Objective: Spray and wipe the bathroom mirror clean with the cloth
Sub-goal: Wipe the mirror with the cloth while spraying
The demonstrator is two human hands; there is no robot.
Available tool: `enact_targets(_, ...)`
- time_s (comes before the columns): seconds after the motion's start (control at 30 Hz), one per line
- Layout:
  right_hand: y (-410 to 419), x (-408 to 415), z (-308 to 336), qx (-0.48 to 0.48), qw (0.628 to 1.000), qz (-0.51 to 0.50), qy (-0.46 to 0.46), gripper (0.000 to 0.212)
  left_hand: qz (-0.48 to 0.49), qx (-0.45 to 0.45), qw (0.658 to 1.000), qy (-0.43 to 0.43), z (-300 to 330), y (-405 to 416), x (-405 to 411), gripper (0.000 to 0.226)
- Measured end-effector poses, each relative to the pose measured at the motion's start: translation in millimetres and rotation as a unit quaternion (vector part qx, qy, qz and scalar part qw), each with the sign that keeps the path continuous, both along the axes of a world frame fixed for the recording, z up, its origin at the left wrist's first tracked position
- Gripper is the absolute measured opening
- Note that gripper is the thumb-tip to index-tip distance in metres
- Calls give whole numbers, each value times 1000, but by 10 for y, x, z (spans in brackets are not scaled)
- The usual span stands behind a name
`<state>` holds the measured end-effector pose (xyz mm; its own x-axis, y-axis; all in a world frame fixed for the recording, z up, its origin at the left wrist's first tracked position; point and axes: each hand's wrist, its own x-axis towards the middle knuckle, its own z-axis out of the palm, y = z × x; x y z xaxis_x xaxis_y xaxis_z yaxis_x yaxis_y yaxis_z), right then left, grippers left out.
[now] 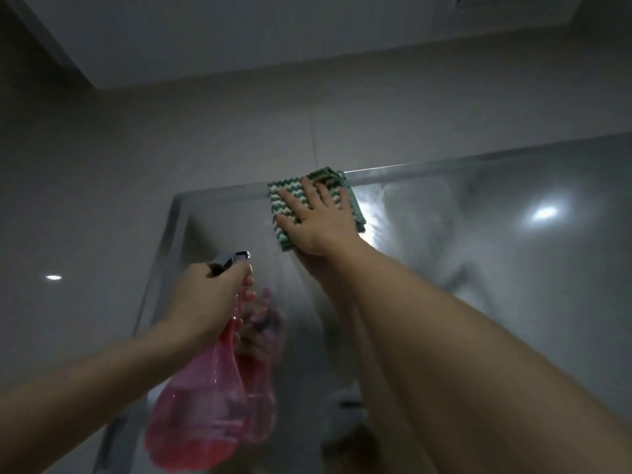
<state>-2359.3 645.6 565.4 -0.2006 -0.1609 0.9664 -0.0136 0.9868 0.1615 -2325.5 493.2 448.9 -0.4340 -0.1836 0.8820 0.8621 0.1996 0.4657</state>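
Observation:
The bathroom mirror [478, 241] fills the right and lower part of the view, hazy with streaks. A green-and-white striped cloth [284, 200] lies flat against the mirror's top edge. My right hand [318, 220] presses on it with straight, spread fingers. Lower left, my left hand [208, 299] grips the neck of a pink spray bottle [201, 405], its silver nozzle [232, 260] pointing at the glass. The bottle and both hands are reflected in the mirror.
Pale wall tiles [205, 148] surround the mirror above and to the left. A ceiling soffit [273, 35] runs overhead. Ceiling lights show as bright reflections [543, 213] in the glass and on the left wall [53, 277].

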Motion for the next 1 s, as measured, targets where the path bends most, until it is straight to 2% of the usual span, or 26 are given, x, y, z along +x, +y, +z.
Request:
enact_targets(0.13,610,199,64,-31,999,-11,-23,56,-56,28,998,-20,71,334,83,25)
enact_targets(0.4,1825,529,-136,-122,992,-19,-24,56,-65,-35,997,-23,-40,989,367,27)
enact_targets(0.8,3607,918,-19,-100,994,-46,-16,57,-115,56,992,7,-35,2720,648,22)
enact_targets(1.0,4207,1081,-20,-129,989,-63,-18,58,-84,48,995,26,-5,3033,677,21)
